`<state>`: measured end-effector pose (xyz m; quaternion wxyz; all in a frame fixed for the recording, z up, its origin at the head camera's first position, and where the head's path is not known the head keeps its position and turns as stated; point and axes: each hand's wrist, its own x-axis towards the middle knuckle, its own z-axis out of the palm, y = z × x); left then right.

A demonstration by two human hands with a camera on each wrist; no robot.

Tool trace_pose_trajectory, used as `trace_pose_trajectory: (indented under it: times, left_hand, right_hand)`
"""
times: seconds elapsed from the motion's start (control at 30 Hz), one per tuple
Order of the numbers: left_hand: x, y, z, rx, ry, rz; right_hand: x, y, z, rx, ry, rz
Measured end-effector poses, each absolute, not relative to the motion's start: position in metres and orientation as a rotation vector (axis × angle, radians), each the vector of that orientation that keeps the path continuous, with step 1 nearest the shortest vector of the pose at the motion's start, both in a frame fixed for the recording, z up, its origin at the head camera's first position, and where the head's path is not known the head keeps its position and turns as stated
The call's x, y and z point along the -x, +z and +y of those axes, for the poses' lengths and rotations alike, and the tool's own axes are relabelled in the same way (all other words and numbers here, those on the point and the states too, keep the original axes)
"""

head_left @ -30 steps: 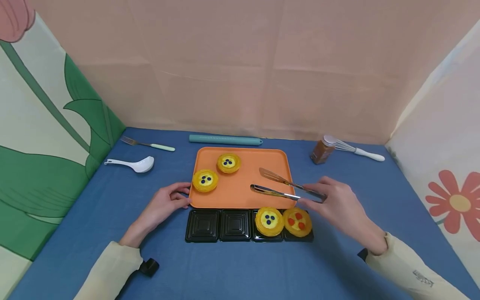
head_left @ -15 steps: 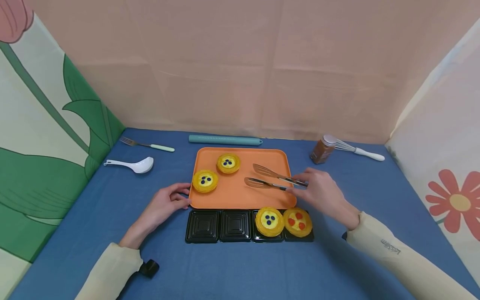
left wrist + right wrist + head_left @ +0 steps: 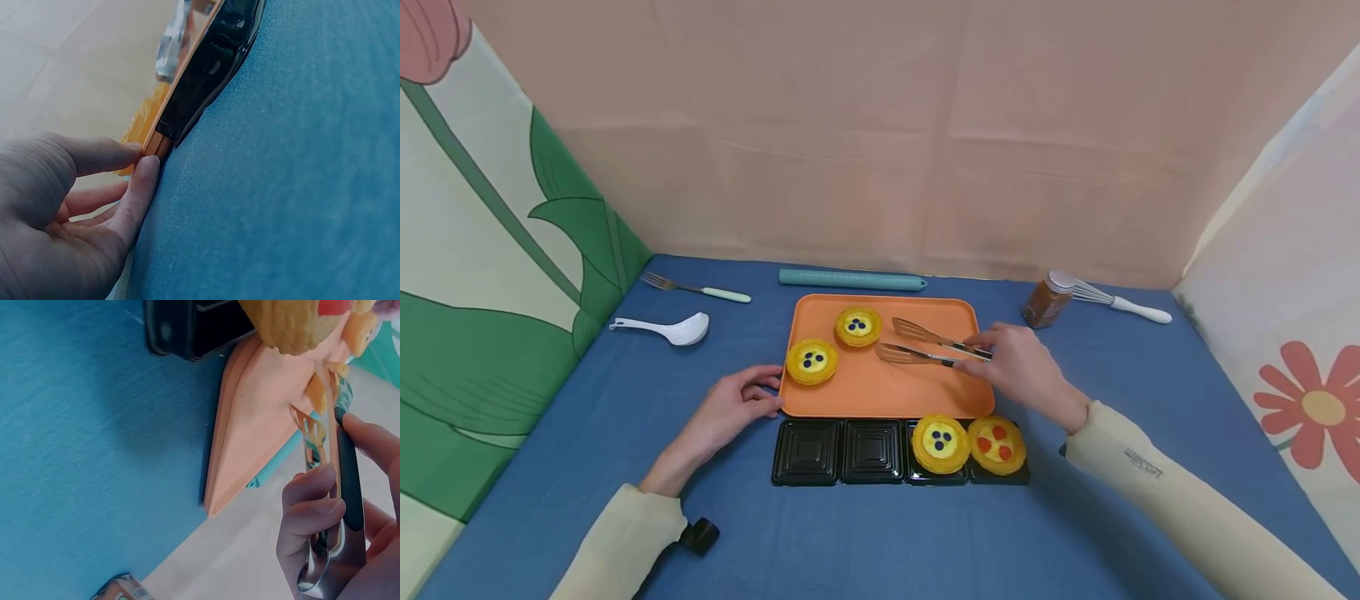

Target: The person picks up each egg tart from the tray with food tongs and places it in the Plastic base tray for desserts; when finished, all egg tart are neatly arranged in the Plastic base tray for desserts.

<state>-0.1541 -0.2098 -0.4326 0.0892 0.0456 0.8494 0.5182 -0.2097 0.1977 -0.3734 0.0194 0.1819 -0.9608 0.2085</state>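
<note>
My right hand [image 3: 1022, 367] grips metal tongs with dark handles [image 3: 351, 481], their jaws spread over the orange tray [image 3: 917, 402] with nothing between them. Left of the tongs' tips, two egg tarts with blue dots lie on this tray: one tart [image 3: 858, 327] at the back, the other tart [image 3: 812, 362] by the left edge. My left hand [image 3: 733, 408] pinches the tray's front left corner between thumb and finger, plainest in the left wrist view. Along the tray's front sits a black compartment tray [image 3: 808, 454]; its right end bears a blue-dotted tart [image 3: 941, 445] and a red-dotted tart [image 3: 996, 445].
Behind the orange tray lies a teal rolling pin [image 3: 853, 280]. A fork [image 3: 696, 288] and a white ladle [image 3: 681, 330] are at the left. A brown jar [image 3: 1047, 302] and a whisk [image 3: 1123, 303] lie back right. Fabric walls enclose the blue table [image 3: 880, 542].
My right hand has carried the tongs left and away from me across the orange tray, bringing their tips closer to the back tart. My left hand has stayed at the tray corner.
</note>
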Motion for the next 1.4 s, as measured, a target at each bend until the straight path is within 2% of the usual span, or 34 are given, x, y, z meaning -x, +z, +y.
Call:
trace_pose_trajectory:
  times: [0.47, 1.0, 1.4]
  left_hand:
    - [0.155, -0.435, -0.209, -0.151, 1.553, 2.519]
    - [0.154, -0.434, -0.209, -0.142, 1.547, 2.524]
    - [0.154, -0.435, -0.21, -0.129, 1.553, 2.523]
  right_hand:
    - [0.22, -0.374, 0.185, -0.589, 0.631, -2.989]
    - [0.218, -0.372, 0.18, -0.765, 0.63, -2.924]
    - [0.214, -0.373, 0.182, -0.78, 0.606, -2.903]
